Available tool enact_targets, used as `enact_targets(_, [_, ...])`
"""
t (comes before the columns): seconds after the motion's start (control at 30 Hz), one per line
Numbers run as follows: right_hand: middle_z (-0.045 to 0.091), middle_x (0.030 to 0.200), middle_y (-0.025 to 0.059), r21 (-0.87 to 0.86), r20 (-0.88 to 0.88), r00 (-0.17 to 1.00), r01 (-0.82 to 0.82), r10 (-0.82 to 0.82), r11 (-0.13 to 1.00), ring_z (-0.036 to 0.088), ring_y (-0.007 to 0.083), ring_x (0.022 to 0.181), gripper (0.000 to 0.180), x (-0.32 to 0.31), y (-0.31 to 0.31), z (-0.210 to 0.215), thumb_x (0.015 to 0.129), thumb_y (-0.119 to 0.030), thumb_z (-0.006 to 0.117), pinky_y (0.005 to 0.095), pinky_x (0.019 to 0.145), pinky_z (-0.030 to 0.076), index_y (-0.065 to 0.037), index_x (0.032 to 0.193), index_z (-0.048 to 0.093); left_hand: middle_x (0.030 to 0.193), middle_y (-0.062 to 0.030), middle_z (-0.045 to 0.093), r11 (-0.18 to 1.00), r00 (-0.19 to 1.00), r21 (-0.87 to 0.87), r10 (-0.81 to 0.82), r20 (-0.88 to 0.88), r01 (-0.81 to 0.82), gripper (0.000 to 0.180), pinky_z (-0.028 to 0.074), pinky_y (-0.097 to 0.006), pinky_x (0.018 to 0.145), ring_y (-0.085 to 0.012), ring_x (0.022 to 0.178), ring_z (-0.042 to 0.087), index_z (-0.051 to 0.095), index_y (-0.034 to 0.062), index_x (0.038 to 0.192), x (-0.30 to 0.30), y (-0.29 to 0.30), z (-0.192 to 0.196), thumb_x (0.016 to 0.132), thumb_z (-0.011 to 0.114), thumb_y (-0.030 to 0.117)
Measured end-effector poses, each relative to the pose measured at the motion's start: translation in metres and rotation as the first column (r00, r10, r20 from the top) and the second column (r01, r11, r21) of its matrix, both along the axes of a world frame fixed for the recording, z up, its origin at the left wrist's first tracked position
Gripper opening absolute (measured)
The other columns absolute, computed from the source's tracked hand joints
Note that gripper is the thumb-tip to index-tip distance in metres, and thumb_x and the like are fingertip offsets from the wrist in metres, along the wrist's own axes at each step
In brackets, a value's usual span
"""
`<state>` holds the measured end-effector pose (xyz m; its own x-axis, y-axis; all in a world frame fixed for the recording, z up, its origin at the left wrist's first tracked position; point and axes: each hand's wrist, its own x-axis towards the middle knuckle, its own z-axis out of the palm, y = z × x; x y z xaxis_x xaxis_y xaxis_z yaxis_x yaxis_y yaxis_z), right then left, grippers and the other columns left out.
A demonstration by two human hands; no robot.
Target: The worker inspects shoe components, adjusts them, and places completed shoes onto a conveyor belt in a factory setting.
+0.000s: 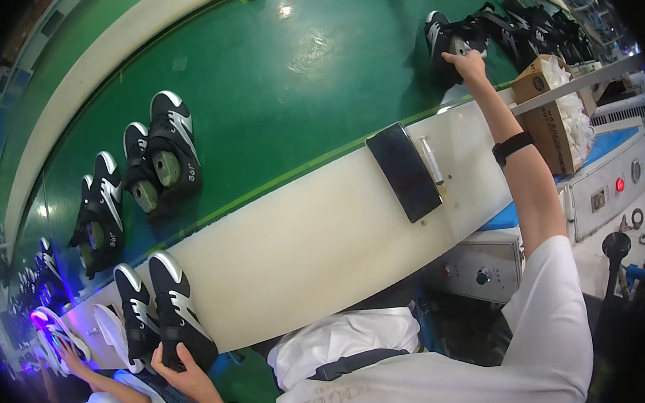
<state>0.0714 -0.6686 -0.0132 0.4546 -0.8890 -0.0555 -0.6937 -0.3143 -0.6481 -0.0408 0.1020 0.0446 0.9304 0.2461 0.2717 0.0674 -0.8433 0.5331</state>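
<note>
1. Green conveyor belt [275,76] curves across the room; a cream ledge [303,241] runs along its near edge, and the person stands against that ledge
2. Right hand [469,65] is stretched far out over the belt's near edge, fingers closed on a black-and-white shoe [438,37] at the head of a packed row of black shoes [536,25]
3. Left hand [188,375] is low at the ledge's near rim, fingers wrapped round the heel of a black shoe [175,308] that lies on the ledge, touching a second shoe [138,307] of the same kind
4. Open green belt lies between the two hands; two pairs of shoes [156,158] sit on its left part, well apart from the right-hand row
5. A dark flat phone-like slab [403,172] lies on the ledge, a thin pen-like tube [432,164] just beside it
6. Cardboard box [539,120] right of the arm, open, stuffed with white crumpled material [569,106]
7. Another person's hand [69,354] touches a white shoe [52,329] at far left
</note>
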Motion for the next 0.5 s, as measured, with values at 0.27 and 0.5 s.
enact_targets(0.27, [0.069, 0.090, 0.0060, 0.715, 0.329, 0.941, -0.305, 0.083, 0.629, 0.068, 0.0174, 0.082, 0.025, -0.024, 0.144, 0.103, 0.083, -0.018, 0.075, 0.0306, 0.070, 0.055, -0.004, 0.101, 0.065, 0.112, -0.0160, 0.064, 0.926, 0.958, -0.264, -0.234, 0.165, 0.271, 0.024, 0.046, -0.040, 0.095, -0.0281, 0.103, 0.061, 0.062, -0.0041, 0.110, -0.001, -0.081, 0.047, 0.087, 0.059, 0.000])
enact_targets(0.5, [0.063, 0.081, 0.0098, 0.515, 0.232, 0.828, -0.550, 0.511, 0.657, 0.059, 0.0137, 0.075, 0.041, -0.113, 0.365, 0.106, 0.076, -0.022, 0.081, 0.0325, 0.069, 0.049, -0.001, 0.094, 0.052, 0.147, -0.0309, 0.039, 0.592, 0.649, -0.548, -0.752, -0.112, 0.591, 0.068, 0.025, -0.042, 0.117, -0.0387, 0.141, 0.036, 0.030, -0.0100, 0.147, 0.015, -0.177, 0.024, 0.091, 0.063, 0.011])
